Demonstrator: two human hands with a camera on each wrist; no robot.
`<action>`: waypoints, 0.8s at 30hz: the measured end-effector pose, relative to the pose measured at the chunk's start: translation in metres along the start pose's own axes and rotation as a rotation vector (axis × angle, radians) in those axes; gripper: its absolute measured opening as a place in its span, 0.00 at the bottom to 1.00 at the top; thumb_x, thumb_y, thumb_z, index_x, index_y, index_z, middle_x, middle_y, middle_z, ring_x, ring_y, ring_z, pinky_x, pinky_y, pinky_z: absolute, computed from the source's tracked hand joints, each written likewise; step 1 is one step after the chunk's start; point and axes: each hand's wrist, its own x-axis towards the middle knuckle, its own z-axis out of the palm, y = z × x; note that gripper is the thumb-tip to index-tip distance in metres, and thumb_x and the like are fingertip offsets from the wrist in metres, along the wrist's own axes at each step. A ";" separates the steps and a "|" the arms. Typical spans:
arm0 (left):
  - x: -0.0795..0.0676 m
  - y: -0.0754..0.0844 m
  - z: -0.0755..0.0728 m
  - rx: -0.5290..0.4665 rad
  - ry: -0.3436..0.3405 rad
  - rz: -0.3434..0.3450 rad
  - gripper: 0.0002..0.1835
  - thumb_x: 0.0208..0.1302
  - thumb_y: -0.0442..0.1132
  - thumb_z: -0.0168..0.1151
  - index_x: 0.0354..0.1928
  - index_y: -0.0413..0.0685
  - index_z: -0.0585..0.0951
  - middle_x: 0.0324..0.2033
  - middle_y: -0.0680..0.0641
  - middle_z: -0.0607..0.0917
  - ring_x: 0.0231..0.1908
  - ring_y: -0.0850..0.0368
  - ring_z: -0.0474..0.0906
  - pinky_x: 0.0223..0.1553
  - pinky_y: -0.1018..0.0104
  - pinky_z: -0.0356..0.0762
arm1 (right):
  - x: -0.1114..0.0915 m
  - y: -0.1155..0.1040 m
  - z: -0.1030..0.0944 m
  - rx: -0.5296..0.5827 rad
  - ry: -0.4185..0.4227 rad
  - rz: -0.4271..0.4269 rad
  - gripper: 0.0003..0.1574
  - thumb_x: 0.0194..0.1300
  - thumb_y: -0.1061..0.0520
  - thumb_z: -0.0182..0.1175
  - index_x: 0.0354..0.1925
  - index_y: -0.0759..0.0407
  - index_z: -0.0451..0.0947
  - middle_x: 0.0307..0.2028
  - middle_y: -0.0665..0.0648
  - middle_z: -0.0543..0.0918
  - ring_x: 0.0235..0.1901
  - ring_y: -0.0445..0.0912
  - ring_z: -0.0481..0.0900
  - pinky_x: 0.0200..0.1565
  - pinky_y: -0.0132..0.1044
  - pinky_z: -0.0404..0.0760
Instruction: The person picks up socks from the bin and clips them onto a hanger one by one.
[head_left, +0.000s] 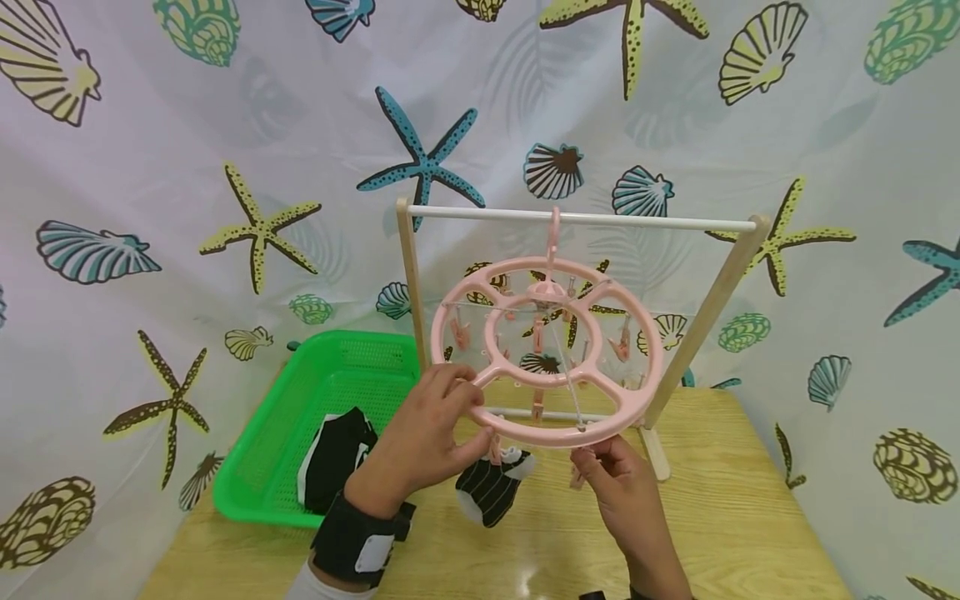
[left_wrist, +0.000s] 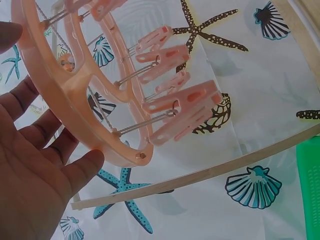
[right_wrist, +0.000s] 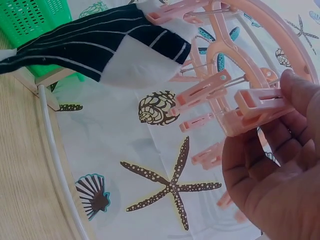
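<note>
A pink round clip hanger [head_left: 540, 435] hangs by its hook from a white rail. My left hand [head_left: 426, 425] grips the left front of its rim, fingers and thumb on either side of the ring. Beneath the right front of the rim, my right hand [head_left: 621, 492] pinches a pink clothespin [right_wrist: 262, 102] between thumb and fingers; nothing shows in that clip. A black sock with white stripes and white patches [head_left: 491, 492] dangles from another clip [head_left: 495, 450], between my two hands. More pink clips hang around the rings, with nothing seen in them.
A green basket [head_left: 255, 425] stands on the left of the wooden table [head_left: 720, 500], with black-and-white cloth items [head_left: 333, 462] inside. The white rail [head_left: 660, 221] rests on wooden posts [head_left: 701, 329]. Behind hangs a shell-and-starfish patterned curtain [head_left: 315, 125].
</note>
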 end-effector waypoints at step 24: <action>-0.005 -0.004 0.007 0.052 -0.042 -0.060 0.14 0.63 0.44 0.65 0.47 0.45 0.81 0.54 0.41 0.76 0.60 0.44 0.68 0.58 0.51 0.72 | 0.002 0.000 -0.004 -0.023 0.010 -0.010 0.07 0.71 0.62 0.59 0.36 0.67 0.74 0.29 0.62 0.79 0.26 0.50 0.80 0.31 0.38 0.79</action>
